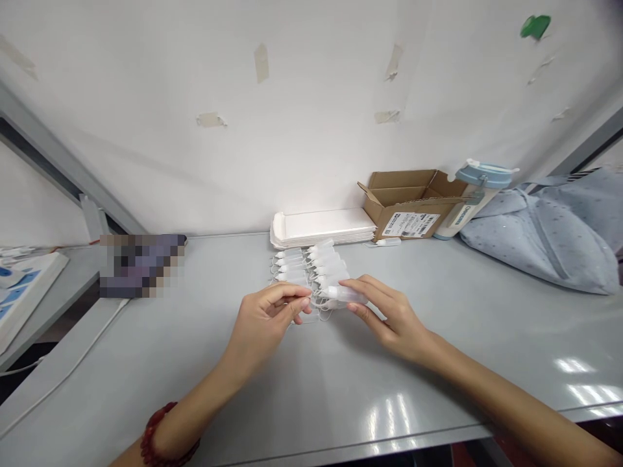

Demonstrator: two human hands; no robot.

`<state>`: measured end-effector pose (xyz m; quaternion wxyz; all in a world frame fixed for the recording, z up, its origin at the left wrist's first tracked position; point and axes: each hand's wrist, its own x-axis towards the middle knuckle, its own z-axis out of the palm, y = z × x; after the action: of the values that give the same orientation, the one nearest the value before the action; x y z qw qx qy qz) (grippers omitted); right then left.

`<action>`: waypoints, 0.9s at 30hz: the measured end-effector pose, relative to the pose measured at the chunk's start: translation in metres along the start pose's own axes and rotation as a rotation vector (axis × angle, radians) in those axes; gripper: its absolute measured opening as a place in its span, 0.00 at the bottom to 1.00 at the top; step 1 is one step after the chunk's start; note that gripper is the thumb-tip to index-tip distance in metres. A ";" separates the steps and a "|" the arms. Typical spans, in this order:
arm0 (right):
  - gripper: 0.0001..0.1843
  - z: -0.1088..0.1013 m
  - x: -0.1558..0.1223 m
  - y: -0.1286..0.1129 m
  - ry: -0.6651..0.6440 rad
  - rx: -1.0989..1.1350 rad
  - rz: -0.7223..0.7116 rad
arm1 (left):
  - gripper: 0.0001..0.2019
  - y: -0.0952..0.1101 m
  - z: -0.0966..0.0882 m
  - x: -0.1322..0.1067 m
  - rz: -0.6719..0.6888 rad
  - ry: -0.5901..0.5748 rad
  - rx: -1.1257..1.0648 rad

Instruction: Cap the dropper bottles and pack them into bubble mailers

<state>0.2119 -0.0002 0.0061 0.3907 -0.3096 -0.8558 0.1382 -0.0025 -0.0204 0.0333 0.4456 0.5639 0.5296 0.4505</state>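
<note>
My right hand grips a small translucent plastic bottle with a white cap, held tilted over the table with its cap end to the left. At that cap end, my left hand pinches a thin white cord between thumb and fingertips. Just beyond both hands lie several similar small bottles in two rows, white caps and thin cords pointing left. Part of the nearer row is hidden behind my fingers.
Behind the bottles are a stack of flat white boxes and an open cardboard box. A blue-lidded tumbler and a light blue fabric bag stand right. One loose bottle lies by the carton. A charging cable crosses the left.
</note>
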 end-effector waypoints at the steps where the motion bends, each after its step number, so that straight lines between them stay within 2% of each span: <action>1: 0.15 0.000 0.000 0.000 -0.001 0.005 0.003 | 0.04 0.000 0.000 0.000 -0.015 -0.008 -0.003; 6: 0.15 0.004 -0.001 -0.002 -0.005 0.059 -0.005 | 0.05 0.001 -0.001 0.001 -0.063 -0.039 -0.039; 27: 0.15 0.006 -0.003 -0.005 0.013 0.061 0.006 | 0.07 -0.003 -0.005 0.003 -0.103 -0.132 -0.119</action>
<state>0.2069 -0.0055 0.0029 0.4050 -0.3009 -0.8478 0.1634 -0.0080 -0.0176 0.0317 0.5347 0.5369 0.4997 0.4197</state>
